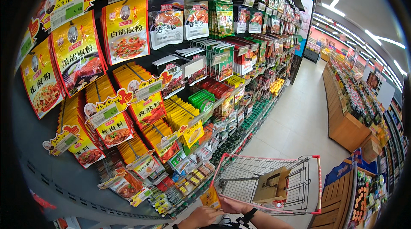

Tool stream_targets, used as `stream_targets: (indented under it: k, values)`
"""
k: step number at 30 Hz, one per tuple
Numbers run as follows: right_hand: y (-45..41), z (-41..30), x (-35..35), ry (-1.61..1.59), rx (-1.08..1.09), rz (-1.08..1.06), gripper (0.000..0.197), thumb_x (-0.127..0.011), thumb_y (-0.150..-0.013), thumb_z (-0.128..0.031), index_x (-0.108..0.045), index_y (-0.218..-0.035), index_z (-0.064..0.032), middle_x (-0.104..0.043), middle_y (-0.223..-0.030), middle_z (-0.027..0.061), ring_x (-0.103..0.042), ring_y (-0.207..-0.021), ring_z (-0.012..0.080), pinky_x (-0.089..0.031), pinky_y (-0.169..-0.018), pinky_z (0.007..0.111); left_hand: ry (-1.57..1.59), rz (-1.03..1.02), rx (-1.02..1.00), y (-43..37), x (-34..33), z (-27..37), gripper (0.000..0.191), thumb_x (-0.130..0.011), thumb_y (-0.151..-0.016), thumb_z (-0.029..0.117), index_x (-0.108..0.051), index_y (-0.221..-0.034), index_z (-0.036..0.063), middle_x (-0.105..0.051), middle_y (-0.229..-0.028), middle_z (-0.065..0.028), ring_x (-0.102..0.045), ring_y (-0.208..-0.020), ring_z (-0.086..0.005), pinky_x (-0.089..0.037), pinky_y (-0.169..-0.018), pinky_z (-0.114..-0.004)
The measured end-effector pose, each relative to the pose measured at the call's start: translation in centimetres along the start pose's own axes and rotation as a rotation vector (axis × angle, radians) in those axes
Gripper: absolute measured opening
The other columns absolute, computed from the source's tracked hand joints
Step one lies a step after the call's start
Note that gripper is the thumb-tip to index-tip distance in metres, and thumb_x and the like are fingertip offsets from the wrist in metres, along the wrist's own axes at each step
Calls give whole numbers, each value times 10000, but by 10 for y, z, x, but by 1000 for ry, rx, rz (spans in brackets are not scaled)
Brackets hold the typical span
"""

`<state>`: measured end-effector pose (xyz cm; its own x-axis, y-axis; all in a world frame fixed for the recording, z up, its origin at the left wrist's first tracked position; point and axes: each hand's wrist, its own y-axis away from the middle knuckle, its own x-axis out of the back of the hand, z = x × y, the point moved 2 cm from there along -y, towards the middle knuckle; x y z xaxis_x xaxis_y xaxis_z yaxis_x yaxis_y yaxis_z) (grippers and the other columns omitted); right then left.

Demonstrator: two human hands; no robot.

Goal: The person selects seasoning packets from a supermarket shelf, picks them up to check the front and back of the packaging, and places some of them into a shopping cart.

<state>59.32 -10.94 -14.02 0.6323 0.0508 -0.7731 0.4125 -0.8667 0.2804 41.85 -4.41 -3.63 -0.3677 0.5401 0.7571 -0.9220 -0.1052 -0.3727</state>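
Note:
Low in the view, a yellow-orange spice packet is held upright at its lower part. My left hand has its fingers against the packet's bottom edge. On the packet's right side is my right hand, its thumb side touching the edge; a black band is on that wrist. Just beyond the hands stands a wire shopping cart with a pink-red rim and a brown paper bag inside. Hanging spice packets of a similar yellow and red fill the rack to the left.
The rack of seasoning packets, with price tags sticking out, runs along the left. A tiled aisle extends ahead. Wooden display stands with bottles line the right, and a slatted wooden crate stands beside the cart's handle.

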Motion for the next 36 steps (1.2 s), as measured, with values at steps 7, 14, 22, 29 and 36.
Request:
stream_targets:
  k: [7, 14, 22, 29, 36]
  values:
    - [1, -4, 7, 453, -297, 303, 516, -551, -966, -303, -427, -1393, -41, -572, -1259, 91, -586, -1078, 177, -501, -858, 267, 307, -610, 199, 6, -36, -23, 638, -561, -920, 148, -299, -1494, 242, -629, -1114, -111, -613, -983, -300, -502, -855, -385]
    - [47, 30, 149, 710, -166, 427, 367, -551, -945, -230, -596, -1241, -17, -648, -1137, 65, -593, -988, 173, -458, -910, 315, 549, -581, 714, 129, -105, -172, 582, -614, -943, 289, -384, -1445, 107, -609, -1164, -160, -572, -1110, -244, -470, -920, -361]
    - [224, 65, 238, 1079, -849, 760, 484, -542, -837, -313, -599, -1244, -58, -597, -1247, 175, -544, -1166, 318, -412, -986, 483, 591, -339, 1332, 218, -108, -186, 458, -671, -894, 283, -551, -1261, 37, -638, -1027, -137, -605, -989, -213, -495, -840, -345]
    - [363, 84, 225, 562, -1191, 1102, 348, -530, -899, -219, -588, -1221, -102, -677, -980, 140, -663, -840, 264, -542, -740, 447, 607, -306, 1327, 206, -98, -169, 427, -679, -885, 278, -577, -1215, 29, -644, -988, -122, -614, -944, -200, -500, -808, -344]
    - [448, -58, 192, 1044, -1136, 1247, 312, -533, -873, -206, -675, -1125, -89, -707, -1018, 131, -694, -878, 285, -556, -734, 432, 596, -380, 1326, 210, -104, -167, 397, -687, -876, 274, -602, -1169, 21, -650, -949, -108, -622, -899, -188, -505, -777, -342]
